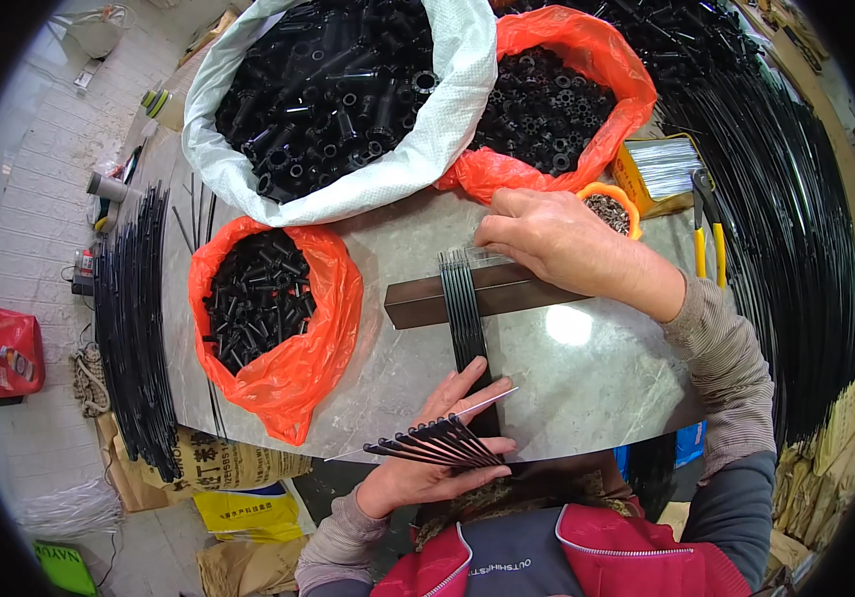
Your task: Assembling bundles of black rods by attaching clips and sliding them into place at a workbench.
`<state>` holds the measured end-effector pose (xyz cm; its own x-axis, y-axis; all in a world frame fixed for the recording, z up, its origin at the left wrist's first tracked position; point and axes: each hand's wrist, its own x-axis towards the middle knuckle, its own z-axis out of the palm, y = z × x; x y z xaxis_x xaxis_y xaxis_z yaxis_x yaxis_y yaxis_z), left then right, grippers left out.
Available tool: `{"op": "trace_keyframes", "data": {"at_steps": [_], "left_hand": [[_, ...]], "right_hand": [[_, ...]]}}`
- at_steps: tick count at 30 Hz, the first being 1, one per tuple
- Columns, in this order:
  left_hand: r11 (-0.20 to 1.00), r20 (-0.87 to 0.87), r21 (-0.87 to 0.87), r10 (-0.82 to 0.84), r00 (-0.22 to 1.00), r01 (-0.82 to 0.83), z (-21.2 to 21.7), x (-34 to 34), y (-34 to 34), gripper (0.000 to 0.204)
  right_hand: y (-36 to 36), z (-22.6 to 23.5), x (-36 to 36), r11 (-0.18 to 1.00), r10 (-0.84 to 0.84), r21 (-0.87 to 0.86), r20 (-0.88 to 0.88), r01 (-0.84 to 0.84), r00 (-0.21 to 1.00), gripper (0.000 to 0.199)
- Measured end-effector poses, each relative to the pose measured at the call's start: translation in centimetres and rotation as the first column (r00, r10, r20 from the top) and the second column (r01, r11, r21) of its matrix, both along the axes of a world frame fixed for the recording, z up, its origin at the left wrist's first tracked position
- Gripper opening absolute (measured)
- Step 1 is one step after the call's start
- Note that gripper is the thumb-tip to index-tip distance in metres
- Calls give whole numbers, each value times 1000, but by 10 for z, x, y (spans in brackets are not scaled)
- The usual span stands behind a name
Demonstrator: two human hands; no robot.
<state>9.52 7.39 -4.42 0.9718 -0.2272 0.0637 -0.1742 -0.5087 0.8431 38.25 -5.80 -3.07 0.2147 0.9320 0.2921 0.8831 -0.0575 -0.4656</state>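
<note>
My left hand (422, 468), near the table's front edge, holds the ends of a fan of thin black ribs (442, 443); a thin metal wire runs through their tips. More black ribs (462, 318) lie side by side up the table, crossing a dark brown bar (417, 301) with thin pale ends past its far edge. My left fingertips rest beside this row. My right hand (557, 239) is closed in a pinch just right of those pale ends, above the bar; what its fingertips hold, if anything, is too small to make out.
Black plastic parts fill a white woven sack (203, 139) and red bags (343, 298) (631, 99). An orange cup (631, 204) of small pieces, a yellow box of wires (661, 169) and yellow-handled pliers (709, 229) stand right. Long black rods (785, 249) (134, 328) flank both sides.
</note>
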Motion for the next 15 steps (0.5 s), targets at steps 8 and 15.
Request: {"op": "trace_keyframes", "data": {"at_steps": [8,15], "left_hand": [[1000,-9,-2,3,1000,-3,2,1,0,37],[1000,-13,-8,5,1000,-5,2,1,0,38]], "right_hand": [[0,3,-6,1000,-17,-11,7,17,1000,13],[1,2,-4,1000,-14,-1,-7,14,1000,14]]}}
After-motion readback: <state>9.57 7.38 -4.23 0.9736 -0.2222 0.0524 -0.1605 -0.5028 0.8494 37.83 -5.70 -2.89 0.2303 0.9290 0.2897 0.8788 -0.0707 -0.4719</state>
